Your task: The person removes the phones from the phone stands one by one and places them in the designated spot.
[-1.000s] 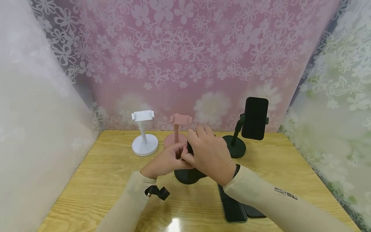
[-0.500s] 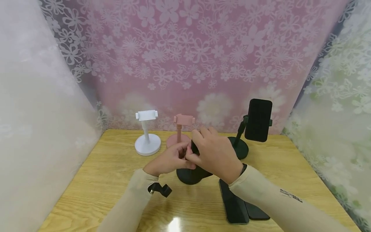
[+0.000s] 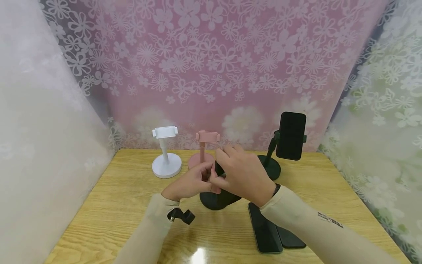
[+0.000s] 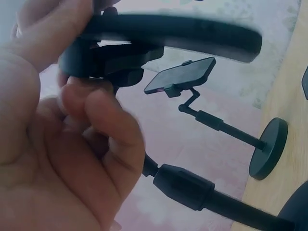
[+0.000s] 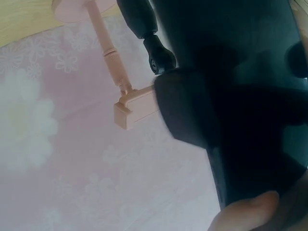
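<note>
In the head view my left hand (image 3: 191,180) and right hand (image 3: 241,174) meet above the round black base (image 3: 211,201) of a phone stand. Seen from the left wrist, the left thumb and curled fingers grip the end of the stand's black clamp (image 4: 125,62), beside a dark phone (image 4: 183,33) viewed edge-on. The stand's pole (image 4: 192,190) slants below. My right hand holds the phone; a fingertip (image 5: 250,211) lies on its edge in the right wrist view, where the clamp (image 5: 185,106) overlaps the phone's side. Whether the clamp fully encloses the phone is hidden.
Behind stand a white phone stand (image 3: 166,165) and a pink one (image 3: 207,137). At the right, a dark green stand (image 3: 268,167) carries an upright phone (image 3: 291,135). Two phones, one of them black-screened (image 3: 265,231), lie on the wooden table (image 3: 115,198) near my right forearm.
Both hands stay at the stand with almost the same grip. The whole head view shifts slightly right and then back; the stands and lying phones keep their places.
</note>
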